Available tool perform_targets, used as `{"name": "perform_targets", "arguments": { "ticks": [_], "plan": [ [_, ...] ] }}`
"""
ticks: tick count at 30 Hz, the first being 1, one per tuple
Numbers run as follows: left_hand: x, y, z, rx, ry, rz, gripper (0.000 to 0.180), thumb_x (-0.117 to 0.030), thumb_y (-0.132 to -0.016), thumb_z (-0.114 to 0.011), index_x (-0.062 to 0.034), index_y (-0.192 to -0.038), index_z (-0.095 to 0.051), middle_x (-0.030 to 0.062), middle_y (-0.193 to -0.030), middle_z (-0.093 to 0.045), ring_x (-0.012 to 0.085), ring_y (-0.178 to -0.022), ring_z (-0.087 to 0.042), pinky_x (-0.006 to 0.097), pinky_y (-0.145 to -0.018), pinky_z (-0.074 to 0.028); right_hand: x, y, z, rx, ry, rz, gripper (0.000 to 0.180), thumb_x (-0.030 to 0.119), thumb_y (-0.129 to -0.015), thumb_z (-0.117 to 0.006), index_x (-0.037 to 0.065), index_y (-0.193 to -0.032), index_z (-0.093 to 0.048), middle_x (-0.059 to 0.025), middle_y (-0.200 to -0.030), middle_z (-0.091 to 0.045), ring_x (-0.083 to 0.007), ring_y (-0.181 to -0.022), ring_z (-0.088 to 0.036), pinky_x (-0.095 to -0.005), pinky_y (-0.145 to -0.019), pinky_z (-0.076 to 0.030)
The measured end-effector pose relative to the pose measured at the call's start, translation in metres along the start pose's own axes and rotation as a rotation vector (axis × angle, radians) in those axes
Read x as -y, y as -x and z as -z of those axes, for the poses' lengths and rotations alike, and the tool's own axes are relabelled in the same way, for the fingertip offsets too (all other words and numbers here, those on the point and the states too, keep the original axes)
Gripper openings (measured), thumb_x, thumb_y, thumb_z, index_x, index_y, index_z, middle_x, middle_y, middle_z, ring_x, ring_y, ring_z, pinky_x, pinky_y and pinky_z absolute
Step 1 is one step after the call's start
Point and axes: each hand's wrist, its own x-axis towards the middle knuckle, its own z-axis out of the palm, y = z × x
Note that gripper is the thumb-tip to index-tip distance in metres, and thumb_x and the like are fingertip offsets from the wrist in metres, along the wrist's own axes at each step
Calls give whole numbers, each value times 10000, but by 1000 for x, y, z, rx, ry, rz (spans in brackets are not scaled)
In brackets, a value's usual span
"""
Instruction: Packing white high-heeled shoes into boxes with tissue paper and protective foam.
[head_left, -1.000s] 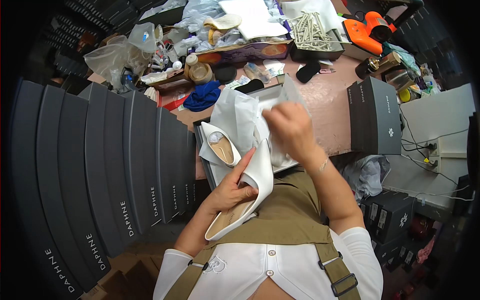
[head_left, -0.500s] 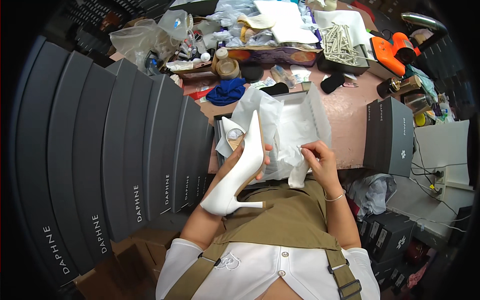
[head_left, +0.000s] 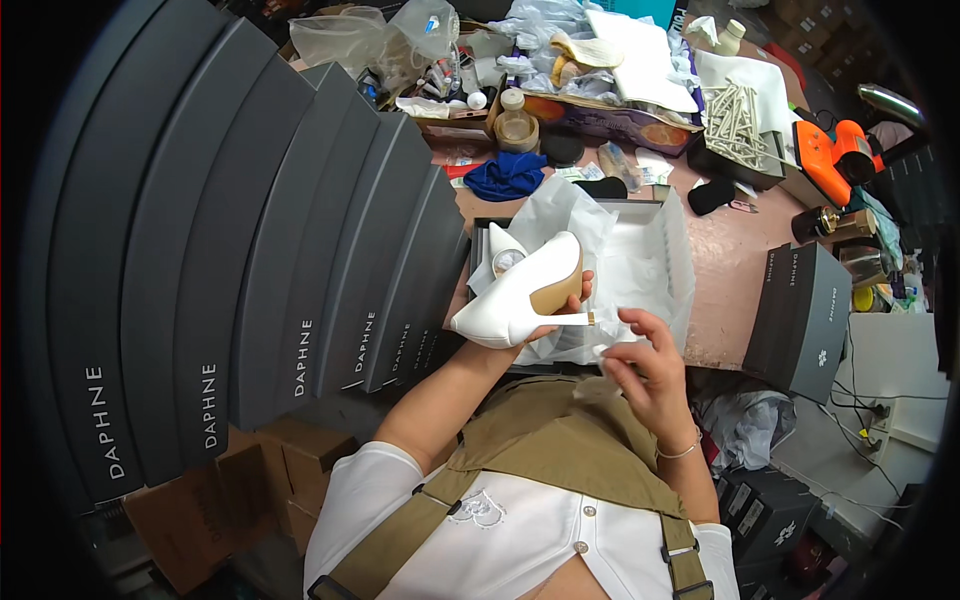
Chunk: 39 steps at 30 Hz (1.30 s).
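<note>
– Pink counter (head_left: 735,275), messy at the back. How many shoes?

– Two. One smooth white high-heeled shoe (head_left: 520,295) is in the left hand (head_left: 560,315), fingers wrapped round it, thin heel sticking out sideways. The other white shoe (head_left: 503,255) lies in the open shoe box (head_left: 672,262) on crinkly white tissue paper (head_left: 570,215), just behind the first.

– And the right hand (head_left: 650,365)?

– Fingers half curled, pinching a small white bit, near the heel tip.

– Other boxes?

– Seven tall dark grey boxes (head_left: 250,250) stand in a row on the left. One more dark grey box (head_left: 800,315) sits right.
</note>
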Motion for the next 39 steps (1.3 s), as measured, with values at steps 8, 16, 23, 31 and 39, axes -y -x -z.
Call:
{"name": "perform_targets", "arguments": {
  "ticks": [8,16,23,31,39],
  "plan": [
    [20,-13,-6,-474,-485,-429,674,-545,-947,-405,-88,-1434,-314,162,-1326,-453,284,-1231,-450,461,-1013,-384,-11,-17,-9,221,-411,-105,95,50,-830,-675,24,-907,-626,-89,-959,-565,-193,-850,-565,-295,-726,-454],
    [24,-3,37,-571,-340,-425,552,-382,-878,-642,-75,-1279,-418,141,-1177,-480,246,-1038,-533,418,-934,-478,-75,10,5,-135,-1662,-390,124,173,-928,-607,60,-951,-564,-42,-1027,-511,-108,-775,-462,-250,-684,-438],
    [40,6,13,-555,-596,-511,191,-269,-907,-652,-123,-1020,-601,-23,-905,-598,118,-815,-561,297,-769,-508,-103,30,7,-278,-1920,-381,143,183,-930,-597,60,-1001,-575,-62,-1034,-515,-101,-743,-403,-219,-600,-373],
    [49,12,-13,-532,-797,-663,190,-229,-923,-632,-121,-1070,-580,-17,-919,-618,98,-830,-569,286,-767,-494,-103,30,1,-316,-1894,-434,116,181,-939,-572,66,-956,-566,-26,-931,-484,-88,-708,-393,-216,-576,-368],
    [55,19,-31,-390,-980,-744,281,-233,-931,-614,-70,-1158,-584,41,-1076,-633,122,-944,-600,290,-809,-514,-107,33,-9,-304,-1836,-415,95,154,-914,-584,62,-925,-563,-37,-981,-528,-102,-740,-461,-250,-610,-397]
  ]
}}
